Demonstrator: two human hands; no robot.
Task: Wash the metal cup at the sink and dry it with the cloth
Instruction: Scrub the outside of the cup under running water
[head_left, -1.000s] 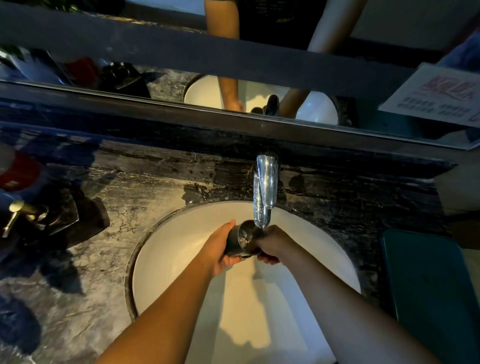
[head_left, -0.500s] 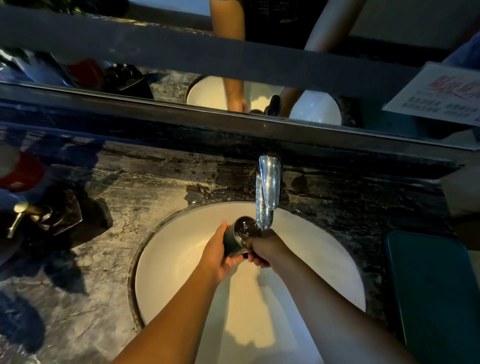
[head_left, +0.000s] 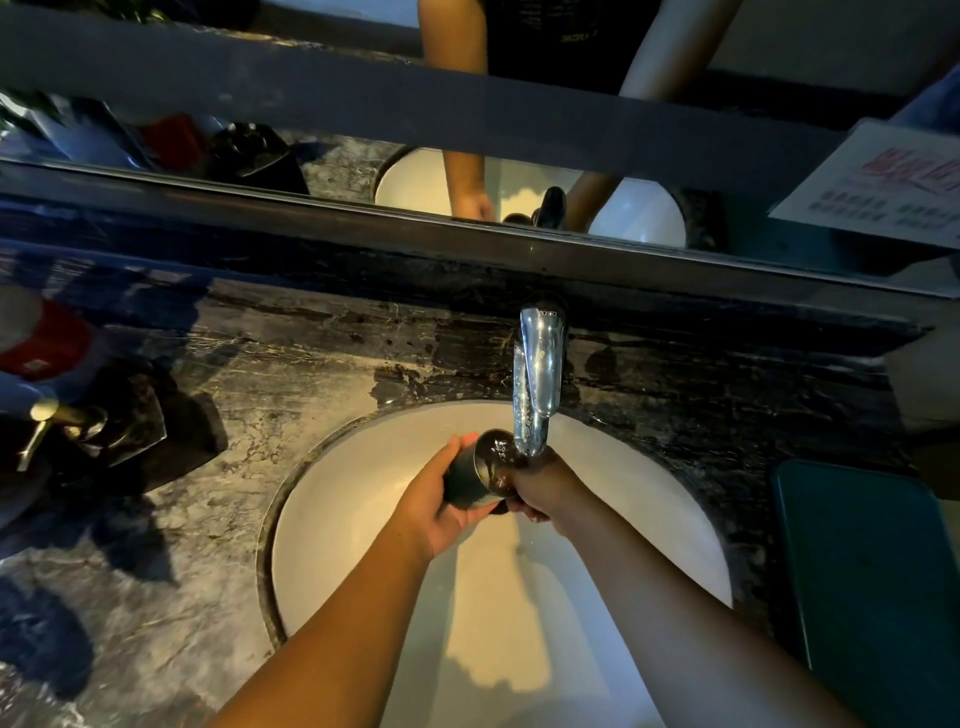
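Rinsing now: metal cup (head_left: 475, 467) has tipped from side-on to mouth-up right under the tap (head_left: 537, 364), water running in, above the sink (head_left: 332, 519). L hand (head_left: 436, 504) wraps its body; R hand (head_left: 543, 488) curls round rim side, gripping too. Still wash stage, drying not begun.

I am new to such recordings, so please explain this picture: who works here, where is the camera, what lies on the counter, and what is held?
No machine: a person works with bare hands. The camera sits on the person's head and looks down. The left hand and the right hand both grip the metal cup under the faucet, whose water runs into it, above the sink. On the marble counter are a dark dispenser with a gold pump at left and a flat dark green thing at right.
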